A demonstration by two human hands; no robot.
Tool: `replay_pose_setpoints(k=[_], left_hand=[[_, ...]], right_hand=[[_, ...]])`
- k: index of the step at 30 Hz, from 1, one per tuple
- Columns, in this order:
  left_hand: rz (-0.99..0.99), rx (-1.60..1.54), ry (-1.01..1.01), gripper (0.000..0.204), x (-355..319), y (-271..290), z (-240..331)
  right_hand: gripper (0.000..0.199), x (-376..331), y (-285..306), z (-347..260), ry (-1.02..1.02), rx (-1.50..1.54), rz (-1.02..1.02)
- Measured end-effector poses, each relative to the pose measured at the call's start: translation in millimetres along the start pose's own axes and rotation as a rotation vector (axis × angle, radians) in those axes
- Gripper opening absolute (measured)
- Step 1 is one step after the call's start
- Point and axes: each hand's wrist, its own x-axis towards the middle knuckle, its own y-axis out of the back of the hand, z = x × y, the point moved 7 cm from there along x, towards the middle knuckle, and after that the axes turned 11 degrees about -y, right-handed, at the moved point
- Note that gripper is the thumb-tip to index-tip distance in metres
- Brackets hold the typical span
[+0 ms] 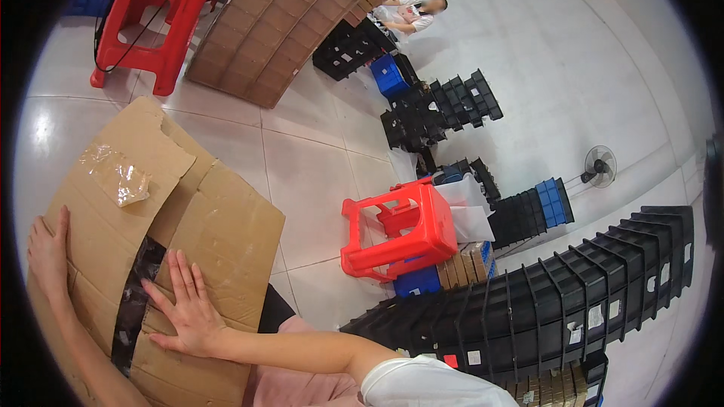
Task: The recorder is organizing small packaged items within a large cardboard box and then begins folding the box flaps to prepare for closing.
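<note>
**A tiled workroom crowded with crates and stools**

The floor was laid in large pale glossy tiles that caught soft glare. A red plastic stool stood at the far left, and a second red stool lay tipped over near the middle, against small brown boxes. Flat cardboard sheets leaned in a long row beyond. Black plastic crates sat in clusters, with blue crates among them, and a long stack of black trays ran along the right. A small floor fan stood apart on bare tiles. A seated person worked far off.
</note>
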Motion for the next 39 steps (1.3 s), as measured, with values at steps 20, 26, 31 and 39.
replay_pose_setpoints(k=[20,26,31,39], left_hand=[[-0.063,-0.07,-0.016,0.066,-8,26,20],[0.024,-0.041,-0.048,0.064,-6,17,14],[-0.044,-0.029,-0.032,0.062,-9,28,24],[0.005,-0.063,-0.081,0.066,-8,25,24]], right_hand=[[0.081,-2,-8,5,-0.024,0.005,-0.082],[0.08,-1,-7,3,-0.016,0.01,-0.079],[0.079,-3,-7,4,-0.016,0.017,-0.072],[0.078,-3,-6,4,-0.009,0.028,-0.05]])
